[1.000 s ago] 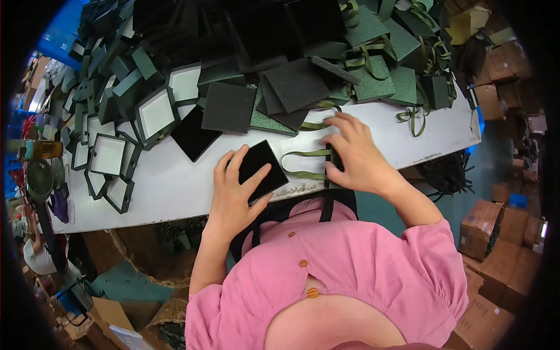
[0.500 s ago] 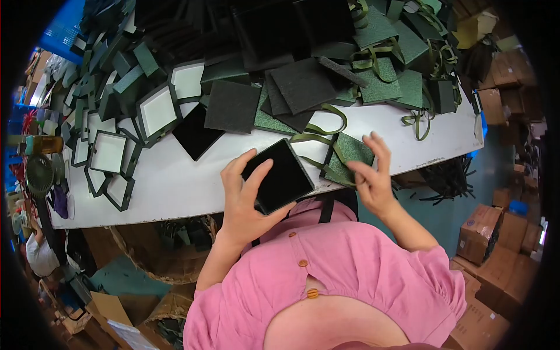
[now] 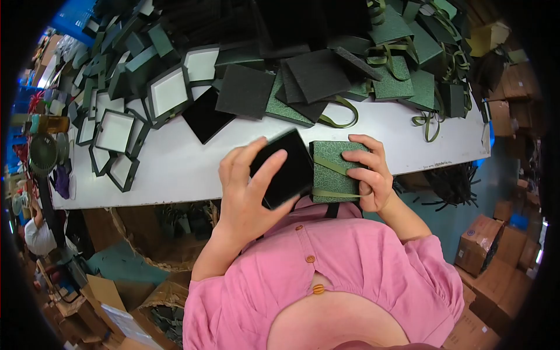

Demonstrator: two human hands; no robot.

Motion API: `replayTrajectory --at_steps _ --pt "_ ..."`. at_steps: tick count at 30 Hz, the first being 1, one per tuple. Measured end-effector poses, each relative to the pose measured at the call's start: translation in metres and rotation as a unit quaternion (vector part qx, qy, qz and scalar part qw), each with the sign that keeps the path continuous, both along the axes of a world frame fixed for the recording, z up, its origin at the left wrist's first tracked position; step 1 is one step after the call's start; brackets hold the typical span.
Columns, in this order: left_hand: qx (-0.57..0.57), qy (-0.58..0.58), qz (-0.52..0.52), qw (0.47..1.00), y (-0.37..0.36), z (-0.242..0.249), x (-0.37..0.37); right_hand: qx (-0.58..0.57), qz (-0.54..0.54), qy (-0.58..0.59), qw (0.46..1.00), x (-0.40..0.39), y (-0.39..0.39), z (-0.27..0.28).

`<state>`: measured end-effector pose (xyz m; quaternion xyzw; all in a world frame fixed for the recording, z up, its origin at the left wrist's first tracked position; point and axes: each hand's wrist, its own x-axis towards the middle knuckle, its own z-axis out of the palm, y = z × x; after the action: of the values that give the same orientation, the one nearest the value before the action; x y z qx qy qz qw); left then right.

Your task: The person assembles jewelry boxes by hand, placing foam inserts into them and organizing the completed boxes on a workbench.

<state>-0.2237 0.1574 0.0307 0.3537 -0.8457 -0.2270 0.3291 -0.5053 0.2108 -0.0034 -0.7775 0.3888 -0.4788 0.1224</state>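
Note:
My left hand (image 3: 245,181) grips a black-lined box piece (image 3: 284,169) by its edges, thumb below and fingers on top. Just to its right, my right hand (image 3: 373,175) holds a green patterned box (image 3: 333,170) with olive ribbon bands across its face, the fingers curled over its right side. The two pieces are side by side at the front edge of the white table (image 3: 192,175). Beyond them lie flat black pads (image 3: 245,91) and a loop of olive ribbon (image 3: 350,119).
White-lined open trays (image 3: 115,130) are heaped at the left of the table. Green boxes with ribbons (image 3: 394,79) are piled at the back right. Cardboard boxes (image 3: 481,239) stand on the floor at the right. A person in white (image 3: 39,236) is at the far left.
My right hand has closed on the green box, which has come upright beside the black-lined piece. The ribbon now lies across the box. The view has shifted slightly.

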Motion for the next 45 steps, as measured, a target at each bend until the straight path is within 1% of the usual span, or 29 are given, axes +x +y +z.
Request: replayTrajectory --at_steps 5,6,7,9,10,12,13,14,15,17,19,20,22,23,25,27,29,30,31,32,33,34,37,38,39,40,41,43,45 --pt "0.046 0.02 -0.034 0.998 0.003 0.014 0.029 0.004 0.098 -0.042 0.994 0.013 -0.031 0.013" --pt "0.071 0.024 -0.075 0.994 0.001 0.021 0.038 0.04 0.15 -0.085 0.984 0.018 -0.037 0.013" --pt "0.089 0.003 -0.081 0.993 0.004 0.023 0.045 0.034 0.158 -0.08 0.984 0.024 -0.04 0.013" --pt "0.092 0.09 -0.066 0.99 0.006 0.011 0.056 0.022 0.175 -0.07 0.982 0.038 -0.046 0.011" --pt "0.068 0.101 -0.058 0.991 0.012 0.001 0.061 0.044 0.171 -0.096 0.98 0.048 -0.047 0.01" --pt "0.096 0.156 -0.022 0.983 0.024 -0.007 0.058 0.056 0.174 -0.143 0.973 0.08 -0.045 0.002" --pt "0.105 0.158 -0.041 0.981 0.031 -0.016 0.055 0.063 0.175 -0.166 0.968 0.096 -0.043 -0.003" --pt "0.115 0.159 -0.06 0.979 0.037 -0.025 0.053 0.06 0.196 -0.138 0.969 0.111 -0.039 -0.009" --pt "0.109 0.126 -0.022 0.986 0.041 -0.018 0.054 0.057 0.215 -0.111 0.969 0.124 -0.037 -0.014" --pt "0.097 0.157 0.037 0.982 0.045 -0.039 0.077 0.106 0.261 -0.095 0.955 0.139 -0.052 -0.013" --pt "0.145 0.079 0.106 0.981 0.053 -0.023 0.115 0.144 0.301 -0.095 0.938 0.151 -0.067 0.0" --pt "0.139 0.003 0.156 0.978 0.056 -0.007 0.136 0.035 0.231 0.007 0.972 0.146 -0.081 0.0" --pt "0.239 -0.017 0.265 0.934 0.072 0.004 0.189 -0.079 0.042 0.147 0.985 0.136 -0.116 -0.005" --pt "0.255 -0.056 0.294 0.92 0.075 0.016 0.206 -0.022 -0.022 0.177 0.984 0.132 -0.123 0.008" --pt "0.228 -0.231 0.374 0.869 0.083 0.024 0.229 0.015 -0.123 0.272 0.954 0.126 -0.136 0.008" --pt "0.11 -0.327 0.436 0.831 0.062 0.017 0.221 0.017 -0.108 0.281 0.954 0.12 -0.146 0.002" --pt "0.108 -0.214 0.435 0.868 0.019 0.016 0.188 -0.004 -0.09 0.204 0.975 0.117 -0.151 -0.004" --pt "0.061 -0.138 0.39 0.909 -0.002 0.007 0.166 -0.014 -0.082 0.166 0.983 0.116 -0.153 -0.005" --pt "0.018 -0.099 0.361 0.927 -0.025 -0.003 0.141 -0.048 -0.09 0.154 0.983 0.116 -0.155 -0.002" --pt "0.016 -0.062 0.347 0.936 -0.045 -0.002 0.11 -0.081 -0.099 0.143 0.981 0.115 -0.156 0.004" --pt "-0.014 -0.09 0.381 0.92 -0.081 -0.014 0.081 -0.114 -0.108 0.133 0.979 0.113 -0.156 0.01" --pt "-0.045 -0.115 0.407 0.905 -0.113 -0.027 0.059 -0.122 -0.158 0.125 0.972 0.115 -0.146 0.017" --pt "-0.017 -0.125 0.432 0.893 -0.151 -0.039 0.057 -0.028 -0.137 -0.031 0.99 0.114 -0.132 0.027" --pt "-0.061 -0.098 0.429 0.896 -0.147 -0.044 0.061 0.03 -0.141 -0.083 0.986 0.11 -0.123 0.033" --pt "-0.069 -0.056 0.372 0.924 -0.137 -0.04 0.066 0.085 -0.132 -0.161 0.974 0.104 -0.118 0.032" --pt "-0.076 -0.014 0.312 0.947 -0.119 -0.033 0.073 0.225 -0.087 -0.235 0.942 0.094 -0.109 0.038" --pt "-0.083 0.027 0.249 0.964 -0.1 -0.026 0.076 0.358 -0.039 -0.304 0.882 0.085 -0.099 0.045" --pt "-0.035 0.021 0.118 0.992 -0.054 -0.016 0.075 0.408 0.049 -0.341 0.846 0.08 -0.076 0.044" --pt "0.093 0.05 -0.015 0.994 -0.021 -0.027 0.067 0.507 0.037 -0.227 0.831 0.082 -0.057 0.056"
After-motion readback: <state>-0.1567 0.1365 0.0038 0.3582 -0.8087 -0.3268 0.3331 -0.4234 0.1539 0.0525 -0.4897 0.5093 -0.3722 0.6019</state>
